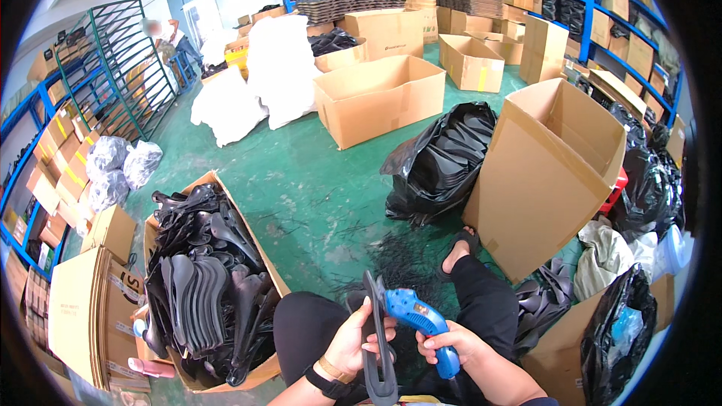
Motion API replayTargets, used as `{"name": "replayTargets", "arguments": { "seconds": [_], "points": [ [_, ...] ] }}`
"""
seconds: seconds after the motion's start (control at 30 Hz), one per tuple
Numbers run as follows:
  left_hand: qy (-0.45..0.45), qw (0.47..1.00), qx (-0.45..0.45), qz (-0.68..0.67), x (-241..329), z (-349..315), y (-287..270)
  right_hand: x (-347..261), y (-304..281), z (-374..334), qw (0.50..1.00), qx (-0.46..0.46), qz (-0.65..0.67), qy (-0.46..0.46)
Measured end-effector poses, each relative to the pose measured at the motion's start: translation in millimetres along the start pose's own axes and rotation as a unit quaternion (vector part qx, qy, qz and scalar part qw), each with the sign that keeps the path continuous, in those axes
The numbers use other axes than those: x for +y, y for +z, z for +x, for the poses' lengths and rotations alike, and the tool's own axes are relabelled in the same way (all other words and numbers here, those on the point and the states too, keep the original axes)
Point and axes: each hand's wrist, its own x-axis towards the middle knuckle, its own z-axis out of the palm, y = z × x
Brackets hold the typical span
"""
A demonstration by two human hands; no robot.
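My left hand (347, 342) is closed around a black moulded part (382, 376), long and curved with a slot through it, which looks like a bicycle saddle shell. It is held upright over my lap. My right hand (462, 344) wraps the handle of a blue handheld power tool (421, 314). The tool's head points left and meets or nearly meets the upper part of the black piece; its tip is hidden behind that piece. To my left, a cardboard box (265, 257) is full of similar black parts (192, 304), some nested in a stack.
Black trimmings (398, 256) litter the green floor (301, 203) ahead. A tall open carton (526, 180) and a black bag of parts (444, 162) stand at front right. Flattened cartons (79, 316) lean at left. White sacks (282, 68) and blue shelving (587, 22) are farther back; a person (169, 37) is far left.
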Motion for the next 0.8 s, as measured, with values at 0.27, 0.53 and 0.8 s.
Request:
{"name": "replayTargets", "arguments": {
  "seconds": [0.27, 0.53, 0.8],
  "points": [
    [0.010, 0.998, -0.011, 0.064, 11, 5, 5, -9, -3, -15, 0.999, -0.018, 0.021, -0.016],
    [-0.025, 0.995, -0.050, 0.083, 10, 6, -2, -1, -2, -27, 0.999, -0.020, 0.028, 0.025],
    [-0.015, 0.969, 0.038, 0.242, 17, -4, -6, -14, 5, -19, 0.997, -0.017, 0.068, -0.016]
  ]
}}
